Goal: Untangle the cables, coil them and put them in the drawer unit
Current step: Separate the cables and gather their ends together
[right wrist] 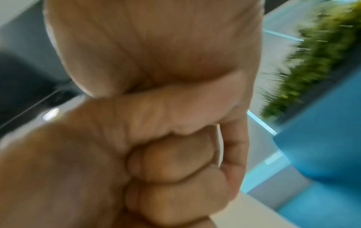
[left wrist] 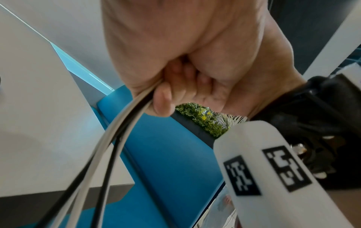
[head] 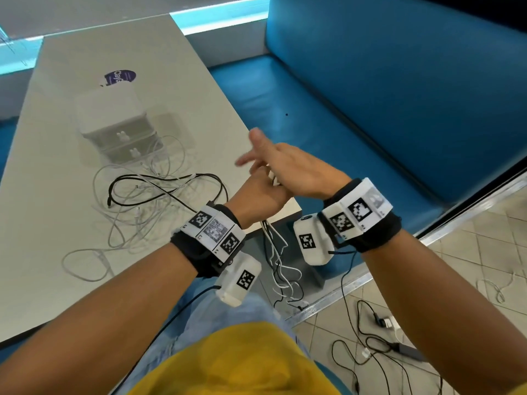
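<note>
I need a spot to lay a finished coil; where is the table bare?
The table is bare along its near edge, this side of the cable tangle, and on its far stretch beyond the drawer unit and purple sticker. The middle, from drawer unit to tangle, is crowded.

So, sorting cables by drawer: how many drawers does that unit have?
2 visible: the upper drawer and the lower drawer, stacked in the drawer unit on the table.

Hands (head: 273,178) overlap above table corner (head: 291,208); tangled cables (head: 148,201) before drawer unit (head: 119,129).
</note>
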The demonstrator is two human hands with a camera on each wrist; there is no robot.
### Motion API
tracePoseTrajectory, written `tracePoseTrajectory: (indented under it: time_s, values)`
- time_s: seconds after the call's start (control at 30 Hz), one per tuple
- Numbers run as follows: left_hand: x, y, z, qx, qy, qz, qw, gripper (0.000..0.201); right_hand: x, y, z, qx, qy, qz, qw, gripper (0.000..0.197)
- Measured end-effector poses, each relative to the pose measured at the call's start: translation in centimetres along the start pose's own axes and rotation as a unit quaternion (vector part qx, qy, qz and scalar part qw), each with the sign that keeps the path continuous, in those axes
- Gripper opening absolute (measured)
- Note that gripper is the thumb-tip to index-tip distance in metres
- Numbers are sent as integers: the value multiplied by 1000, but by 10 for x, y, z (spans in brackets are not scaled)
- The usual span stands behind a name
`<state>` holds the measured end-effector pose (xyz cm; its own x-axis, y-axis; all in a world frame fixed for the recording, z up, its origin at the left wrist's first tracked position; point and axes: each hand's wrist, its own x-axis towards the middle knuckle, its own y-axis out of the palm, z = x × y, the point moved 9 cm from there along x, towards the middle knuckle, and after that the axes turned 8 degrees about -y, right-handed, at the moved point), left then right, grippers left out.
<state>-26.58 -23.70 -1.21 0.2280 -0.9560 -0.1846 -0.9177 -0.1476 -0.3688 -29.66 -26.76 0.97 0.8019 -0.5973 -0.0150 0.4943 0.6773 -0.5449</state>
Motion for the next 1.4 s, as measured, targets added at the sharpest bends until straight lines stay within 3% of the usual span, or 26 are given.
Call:
tracePoseTrajectory:
  time_s: [0.03,0.1,0.17,0.23,0.3,0.37,0.43,0.53,0.7,0.77,0.87,0.97,1.03,1.1,1.17,1.27,1.4]
  values:
    - [1,3,-2,-21,-7,16,1000,16,0,-5,-6,55,2,-18,998,68]
    - [5,0,0,-105,-33,22,994,31,0,-9,-22,198,11,-57,979,70]
    - [9,-8,9,-172,-68,-4,983,37,2,8,-40,343,33,-45,938,79]
    - [12,-15,19,-229,-85,-23,969,36,3,33,-54,401,53,-16,914,88]
    - [15,-25,25,-264,-98,-55,958,47,-2,53,-66,385,69,-8,920,87]
    - [22,-39,30,-255,-93,-89,958,52,-12,67,-82,298,91,-13,950,78]
    - [24,-55,30,-179,-71,-123,974,51,-25,79,-100,212,94,-12,973,69]
    - [18,-66,25,-32,-21,-141,989,51,-37,83,-123,166,104,-32,980,60]
    - [15,-110,-4,151,75,-213,962,57,-66,70,-170,23,165,-43,985,60]
    - [16,-116,-6,238,94,-199,946,58,-72,65,-177,-13,179,-53,982,59]
    - [13,-81,-6,398,131,-130,899,57,-65,57,-156,-63,169,-81,980,56]
    - [6,-44,-4,414,165,-40,894,47,-55,49,-126,-83,137,-116,980,56]
    - [-6,-12,1,453,186,41,871,64,-51,40,-111,-74,116,-135,981,52]
    - [-13,8,7,460,186,88,864,62,-45,38,-102,-16,80,-129,988,40]
    - [-10,12,6,432,178,91,880,69,-43,36,-101,92,73,-133,984,33]
    - [-6,8,0,450,151,75,877,64,-44,25,-97,268,102,-175,942,41]
    - [-4,2,-3,453,129,62,880,56,-41,6,-77,295,119,-184,930,42]
